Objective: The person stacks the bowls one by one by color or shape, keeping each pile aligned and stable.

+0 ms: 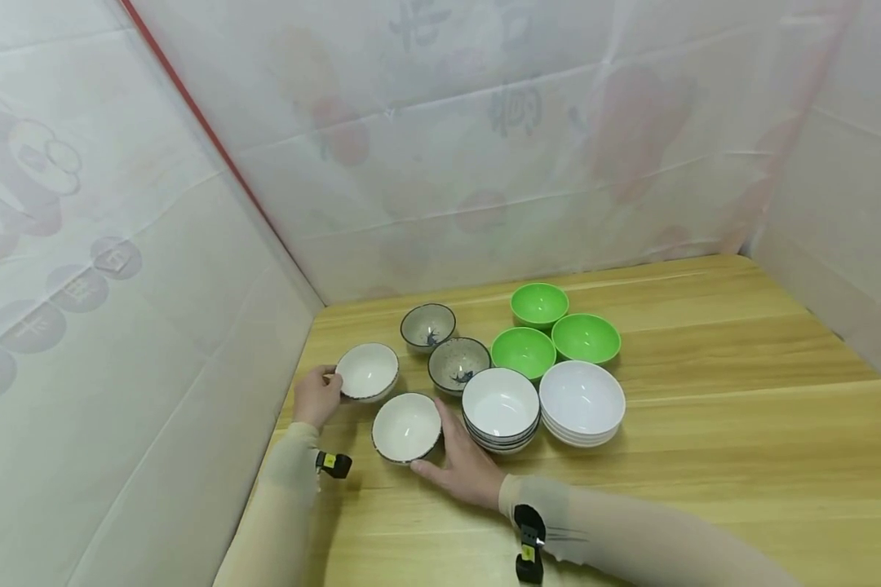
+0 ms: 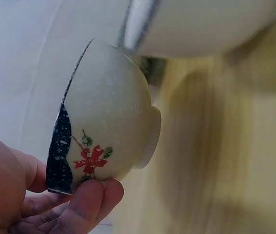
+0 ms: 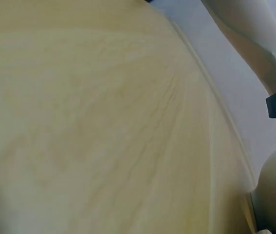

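White bowl (image 1: 368, 372) is pinched in left hand (image 1: 317, 397), while right hand (image 1: 466, 465), thumb spread, holds a nearer bowl (image 1: 406, 428).

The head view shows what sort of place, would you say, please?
Probably a makeshift recording booth: printed white sheets hang around a wood-grain tabletop, and black wrist-worn devices are visible.

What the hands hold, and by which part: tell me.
The left hand pinches the farther cream bowl at its left rim; the right hand holds the nearer cream bowl round its right side.
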